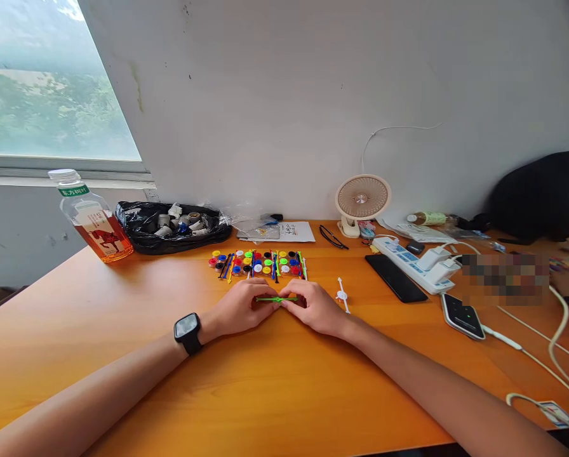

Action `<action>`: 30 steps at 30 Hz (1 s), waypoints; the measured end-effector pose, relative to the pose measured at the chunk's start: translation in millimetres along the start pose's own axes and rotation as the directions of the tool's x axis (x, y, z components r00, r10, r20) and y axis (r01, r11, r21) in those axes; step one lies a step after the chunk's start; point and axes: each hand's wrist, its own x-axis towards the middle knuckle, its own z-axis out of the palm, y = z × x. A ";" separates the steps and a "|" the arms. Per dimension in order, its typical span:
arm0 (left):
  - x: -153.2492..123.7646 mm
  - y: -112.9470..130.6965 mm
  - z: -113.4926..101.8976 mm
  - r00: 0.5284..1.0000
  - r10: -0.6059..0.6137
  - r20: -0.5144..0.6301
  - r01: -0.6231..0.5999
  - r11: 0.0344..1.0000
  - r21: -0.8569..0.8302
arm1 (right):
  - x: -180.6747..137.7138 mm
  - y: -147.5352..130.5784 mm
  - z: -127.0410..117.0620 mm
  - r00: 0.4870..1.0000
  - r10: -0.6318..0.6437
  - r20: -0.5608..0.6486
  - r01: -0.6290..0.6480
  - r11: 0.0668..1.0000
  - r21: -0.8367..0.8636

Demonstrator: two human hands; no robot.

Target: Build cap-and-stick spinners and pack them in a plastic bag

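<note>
Plastic green stick [275, 299] is clamped at each end by fingers of my left hand [239, 309] and right hand [315, 308]; coloured pile [258, 263] beyond looks largely untouched.

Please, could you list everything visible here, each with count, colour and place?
green stick: one, green, held level between both hands
caps and sticks: many, mixed colours, just beyond the hands
white stick: one, white, right of the right hand
bottle: one, clear with amber drink, far left
black bag: one, black, beside the bottle
fan: one, cream, by the wall
glasses: one, black, near the fan
power strip: one, white, right of the fan
phone: one, black, beside the power strip
table: one, orange, under everything
watch: one, black, left wrist
left hand: one, pinching the stick's left end
right hand: one, pinching its right end
</note>
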 end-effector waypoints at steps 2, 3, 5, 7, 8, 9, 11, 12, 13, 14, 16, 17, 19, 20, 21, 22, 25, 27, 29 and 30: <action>0.5 -1.1 -1.2 1.000 0.007 0.000 -0.007 1.000 -0.007 | 0.5 1.1 1.2 1.000 0.008 -0.003 -0.008 1.000 0.007; 0.9 -2.0 -1.5 1.000 0.005 -0.003 -0.005 1.000 -0.007 | 0.8 1.7 1.7 1.000 0.015 -0.005 -0.015 1.000 0.013; 1.9 -3.9 -1.8 1.000 -0.011 0.001 0.011 1.000 -0.007 | 1.4 3.4 3.0 1.000 0.030 -0.005 -0.029 0.999 0.037; 3.0 -5.3 -2.2 0.999 -0.031 0.019 0.031 1.000 -0.003 | 2.2 5.7 4.5 0.999 0.047 -0.004 -0.046 0.997 0.068; 3.6 -5.6 -2.4 0.999 -0.039 0.027 0.039 0.999 -0.001 | 2.7 7.0 5.4 0.998 0.057 -0.005 -0.056 0.995 0.083; 4.0 -5.8 -2.7 0.999 -0.043 0.031 0.043 0.999 -0.002 | 3.2 8.3 6.2 0.998 0.068 -0.006 -0.067 0.993 0.097; 4.7 -5.9 -3.0 0.999 -0.047 0.021 0.047 0.999 -0.002 | 4.5 10.5 7.4 0.996 0.090 -0.003 -0.089 0.988 0.123; 5.0 -5.9 -2.9 0.999 -0.050 0.011 0.050 0.999 0.000 | 5.1 11.3 7.7 0.995 0.097 0.001 -0.096 0.986 0.136; 5.1 -6.0 -2.6 0.999 -0.054 0.003 0.054 0.999 0.002 | 5.8 11.8 7.7 0.995 0.101 0.006 -0.100 0.984 0.147; 5.1 -6.1 -2.1 0.998 -0.059 -0.001 0.059 0.998 0.005 | 6.5 11.9 7.4 0.995 0.103 0.009 -0.103 0.982 0.156; 4.9 -5.8 -0.9 0.998 -0.063 0.001 0.063 0.998 0.013 | 7.5 11.5 5.9 0.995 0.100 0.018 -0.101 0.982 0.159; 4.7 -5.3 -0.3 0.998 -0.060 0.006 0.060 0.998 0.017 | 7.8 10.9 4.6 0.995 0.095 0.022 -0.097 0.983 0.154; 3.8 -3.5 0.5 0.999 -0.050 0.011 0.050 0.998 0.024 | 8.0 8.9 1.2 0.995 0.103 0.012 -0.104 0.984 0.145; 3.3 -2.3 0.5 0.999 -0.045 0.009 0.045 0.999 0.026 | 7.9 7.4 -0.9 0.992 0.125 -0.002 -0.123 0.982 0.143; 2.8 -1.1 0.3 0.999 -0.039 0.007 0.039 0.999 0.025 | 7.7 5.7 -3.2 0.987 0.157 -0.026 -0.151 0.978 0.141; 2.2 -0.1 -0.2 0.999 -0.034 0.005 0.034 0.999 0.022 | 7.4 3.7 -5.6 0.979 0.193 -0.058 -0.184 0.973 0.136; 0.3 2.2 -3.1 0.999 -0.021 -0.030 0.022 1.000 0.015 | 5.8 -3.9 -11.8 0.952 0.247 -0.180 -0.230 0.967 0.106; -1.0 3.2 -6.0 0.996 -0.018 -0.088 0.020 1.000 0.019 | 4.5 -9.6 -13.4 0.944 0.261 -0.203 -0.236 0.961 0.141; -2.2 4.5 -9.2 0.985 -0.015 -0.174 0.020 0.999 0.025 | 3.5 -14.7 -12.8 0.936 0.327 -0.131 -0.291 0.928 0.234; -2.5 5.3 -10.6 0.975 -0.012 -0.223 0.019 0.999 0.029 | 3.2 -16.6 -12.1 0.928 0.362 -0.093 -0.325 0.904 0.276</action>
